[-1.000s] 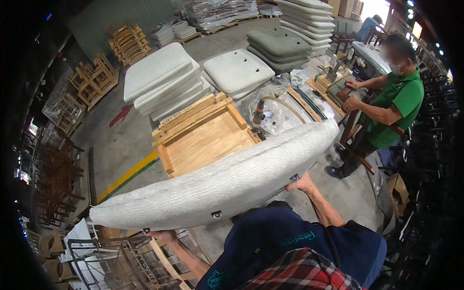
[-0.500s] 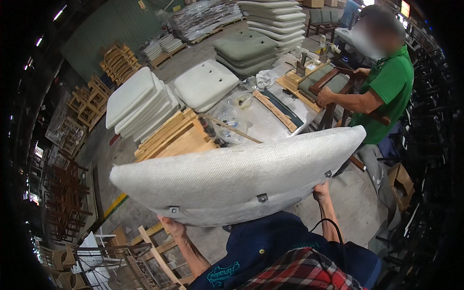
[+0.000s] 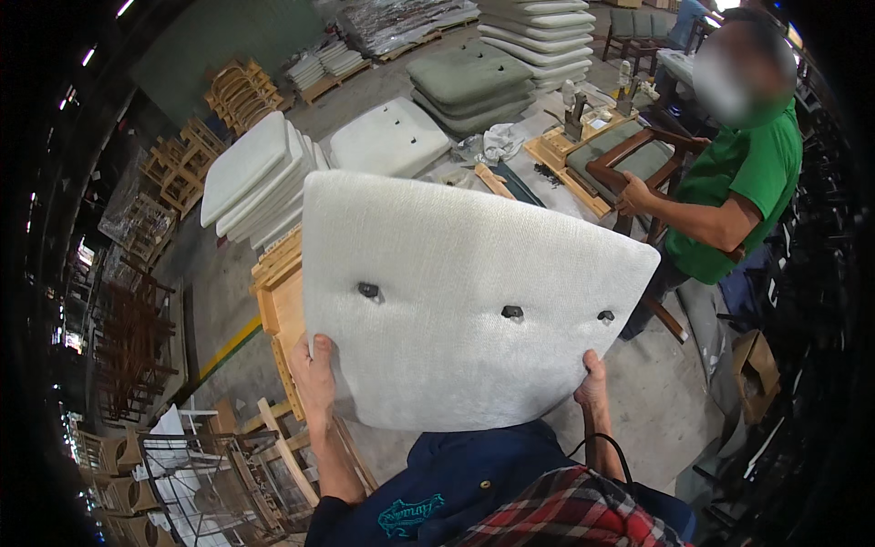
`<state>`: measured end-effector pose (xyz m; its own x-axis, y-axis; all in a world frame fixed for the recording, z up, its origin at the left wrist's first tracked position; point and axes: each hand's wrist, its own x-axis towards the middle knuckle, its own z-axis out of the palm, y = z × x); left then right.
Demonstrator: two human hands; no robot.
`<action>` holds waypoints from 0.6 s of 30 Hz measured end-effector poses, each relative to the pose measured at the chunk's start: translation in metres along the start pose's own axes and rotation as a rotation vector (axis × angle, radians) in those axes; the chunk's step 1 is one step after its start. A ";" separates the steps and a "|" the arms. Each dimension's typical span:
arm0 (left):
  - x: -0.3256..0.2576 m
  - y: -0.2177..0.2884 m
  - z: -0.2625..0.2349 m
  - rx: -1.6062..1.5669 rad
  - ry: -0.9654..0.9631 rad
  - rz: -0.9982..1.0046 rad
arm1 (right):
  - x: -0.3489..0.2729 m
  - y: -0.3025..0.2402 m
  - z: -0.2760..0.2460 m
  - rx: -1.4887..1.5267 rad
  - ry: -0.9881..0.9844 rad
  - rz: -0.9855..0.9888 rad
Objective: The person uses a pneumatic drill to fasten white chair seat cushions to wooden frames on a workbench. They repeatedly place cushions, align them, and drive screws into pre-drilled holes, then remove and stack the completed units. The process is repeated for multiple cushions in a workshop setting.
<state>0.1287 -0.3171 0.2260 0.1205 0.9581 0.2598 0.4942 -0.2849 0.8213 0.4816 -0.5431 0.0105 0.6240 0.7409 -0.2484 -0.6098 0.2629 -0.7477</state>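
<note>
A pale grey upholstered seat cushion (image 3: 456, 237) is held up in front of me, its broad face turned toward me. Three small black clips (image 3: 512, 312) sit in a row across that face. My left hand (image 3: 314, 374) grips the lower left edge, thumb on the near face. At the lower right edge my right hand (image 3: 592, 381) grips in the same way. The fingers behind the cushion are hidden on both sides.
Stacked pale cushions (image 3: 260, 178) and green-grey cushions (image 3: 469, 77) stand beyond. A co-worker in a green shirt (image 3: 752, 182) handles a dark wooden chair frame (image 3: 638, 164) at right. Wooden frames (image 3: 273, 456) stand at lower left; an open cardboard box (image 3: 755, 369) lies right.
The cushion has tilted up from nearly edge-on, so its face with the clips now shows. Both hands have risen with it and keep their grip.
</note>
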 end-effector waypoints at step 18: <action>0.159 -0.026 0.039 -0.205 -0.022 -0.066 | 0.127 -0.083 0.101 -0.256 -0.251 0.052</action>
<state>0.1682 -0.1557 0.2260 0.1141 0.9746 0.1928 0.3164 -0.2197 0.9229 0.5619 -0.4088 0.1028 0.4367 0.8862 -0.1550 -0.4759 0.0813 -0.8757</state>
